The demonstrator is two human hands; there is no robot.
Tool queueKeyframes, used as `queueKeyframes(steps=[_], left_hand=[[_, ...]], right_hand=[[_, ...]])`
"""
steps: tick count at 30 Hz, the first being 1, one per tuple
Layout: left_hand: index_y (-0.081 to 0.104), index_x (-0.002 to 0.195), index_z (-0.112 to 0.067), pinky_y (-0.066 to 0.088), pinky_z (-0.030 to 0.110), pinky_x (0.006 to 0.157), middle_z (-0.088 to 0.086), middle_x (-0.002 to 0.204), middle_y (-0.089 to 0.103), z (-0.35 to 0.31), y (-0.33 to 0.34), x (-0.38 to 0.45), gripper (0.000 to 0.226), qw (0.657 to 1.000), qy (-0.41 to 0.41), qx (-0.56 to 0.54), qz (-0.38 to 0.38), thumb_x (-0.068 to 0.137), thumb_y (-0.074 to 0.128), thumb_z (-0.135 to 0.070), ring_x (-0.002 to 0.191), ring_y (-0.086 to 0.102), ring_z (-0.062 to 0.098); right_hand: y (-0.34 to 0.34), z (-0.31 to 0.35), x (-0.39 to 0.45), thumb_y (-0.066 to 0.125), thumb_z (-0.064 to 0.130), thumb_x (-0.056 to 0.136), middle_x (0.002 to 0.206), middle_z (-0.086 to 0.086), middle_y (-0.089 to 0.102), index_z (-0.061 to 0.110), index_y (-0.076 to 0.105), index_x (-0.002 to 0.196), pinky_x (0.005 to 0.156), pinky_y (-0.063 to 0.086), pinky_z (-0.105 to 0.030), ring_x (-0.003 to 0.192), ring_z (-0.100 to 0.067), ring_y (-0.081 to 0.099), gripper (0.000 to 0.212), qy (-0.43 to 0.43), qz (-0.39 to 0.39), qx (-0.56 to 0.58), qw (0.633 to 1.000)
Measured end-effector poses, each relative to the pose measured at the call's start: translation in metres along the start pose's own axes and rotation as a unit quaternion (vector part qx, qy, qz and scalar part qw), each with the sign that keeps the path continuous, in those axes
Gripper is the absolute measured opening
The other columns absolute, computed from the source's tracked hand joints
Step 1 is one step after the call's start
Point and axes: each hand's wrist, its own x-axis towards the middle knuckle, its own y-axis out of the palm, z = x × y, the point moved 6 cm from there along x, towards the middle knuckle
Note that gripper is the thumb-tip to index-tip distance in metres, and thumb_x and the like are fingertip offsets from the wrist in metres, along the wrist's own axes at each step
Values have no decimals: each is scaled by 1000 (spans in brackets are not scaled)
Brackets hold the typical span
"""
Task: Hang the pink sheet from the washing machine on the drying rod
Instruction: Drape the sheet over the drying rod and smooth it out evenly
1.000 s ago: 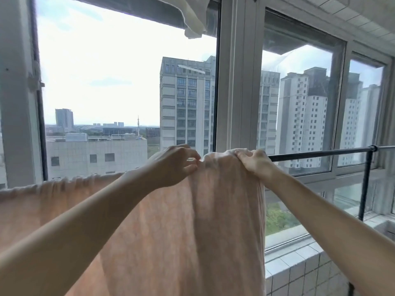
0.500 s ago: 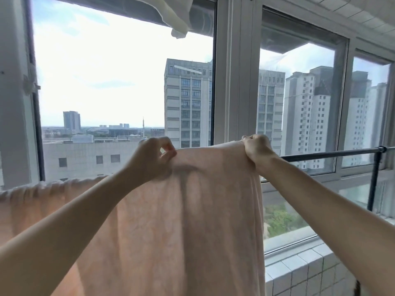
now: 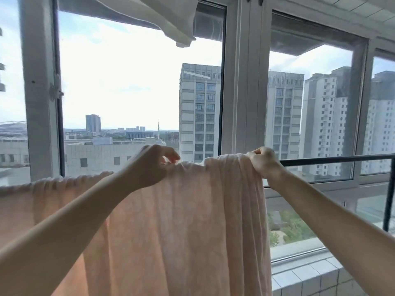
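The pink sheet (image 3: 188, 221) hangs draped over the black drying rod (image 3: 333, 160), which runs level in front of the window. The cloth covers the rod from the left edge of view to about the middle, and only the rod's right part shows bare. My left hand (image 3: 149, 165) pinches the sheet's top fold with thumb and fingers. My right hand (image 3: 264, 160) grips the sheet's right top corner where it lies on the rod. The washing machine is out of view.
Tall window frames (image 3: 243, 82) stand just behind the rod. A white cloth (image 3: 171, 20) hangs overhead at the top. The rod's black upright post (image 3: 389, 195) stands at the far right above a tiled sill (image 3: 305, 276).
Both hands have shifted a little to the right along the rod with the sheet's top edge. The stretch of cloth between them now bunches into small folds.
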Motion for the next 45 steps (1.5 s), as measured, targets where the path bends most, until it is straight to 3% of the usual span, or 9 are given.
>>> queueKeyframes(steps=[3, 10, 16, 18, 22, 26, 33, 39, 45], left_hand=[[71, 104, -24, 51, 26, 79, -10, 105, 69, -31, 20, 9, 15, 998, 49, 40, 2, 93, 61, -24, 88, 63, 7], [71, 109, -21, 44, 23, 69, -6, 105, 70, -56, 49, 30, 20, 993, 95, 75, -14, 93, 62, -31, 79, 55, 5], [72, 85, -19, 52, 30, 72, -6, 85, 71, -38, 49, 39, 11, 996, 62, 21, -53, 87, 70, -29, 73, 63, 7], [70, 84, -16, 48, 22, 69, -5, 82, 69, -34, 48, 40, 8, 996, 62, 30, -53, 89, 68, -23, 69, 60, 3], [68, 89, -16, 53, 26, 68, -8, 77, 62, -30, 41, 38, 3, 996, 60, 39, -55, 90, 66, -15, 66, 57, 5], [68, 94, -21, 40, 15, 55, -8, 76, 60, -17, 33, 35, 9, 997, 39, 49, -40, 92, 63, -14, 62, 57, 0], [65, 87, -24, 40, 26, 53, -5, 72, 64, -1, 30, 39, 16, 993, -42, 104, -44, 93, 50, -20, 62, 59, 12], [63, 87, -22, 47, 27, 58, -7, 82, 67, -39, 38, 44, 16, 991, 54, 117, -47, 95, 51, -26, 65, 59, 8], [59, 121, -28, 57, 35, 77, -13, 116, 61, -71, 76, 59, 32, 985, 156, 77, 6, 95, 53, -44, 89, 64, 10]], right_hand=[[2, -1, -5, 54, 25, 94, 80, -7, 47, -13, 60, 98, 63, 37, -30, 72, -21, 43, 38, 1, 40, 7, 999], [-6, -12, 1, 58, 25, 94, 88, -5, 65, 8, 69, 97, 74, 53, -32, 77, -17, 60, 20, -3, 35, -15, 999], [-4, -9, 5, 58, 20, 95, 87, 3, 60, 14, 66, 96, 59, 44, -19, 79, -11, 59, 10, -55, 11, -48, 997], [-2, -7, 5, 58, 18, 94, 81, 8, 57, 16, 66, 92, 57, 42, -17, 74, -7, 56, 9, -71, -5, -56, 996], [-12, 2, 16, 59, 17, 94, 85, 4, 60, 15, 68, 92, 61, 44, -18, 80, -12, 58, 9, -66, -43, -50, 996], [-23, -1, 24, 53, 13, 97, 81, 2, 56, 14, 61, 88, 53, 36, -12, 72, -9, 51, 12, -61, -82, -41, 994], [-25, -12, 28, 57, 17, 95, 89, -5, 64, 7, 68, 98, 73, 43, -25, 87, -20, 59, 15, -69, -93, -89, 989], [-21, -20, 27, 52, 18, 97, 85, -1, 63, 7, 67, 95, 57, 38, -16, 80, -14, 56, 19, -85, -98, -102, 986], [-26, -23, 30, 53, 19, 97, 81, 4, 62, 8, 67, 94, 50, 34, -8, 69, -1, 54, 18, -93, -78, -84, 989]])
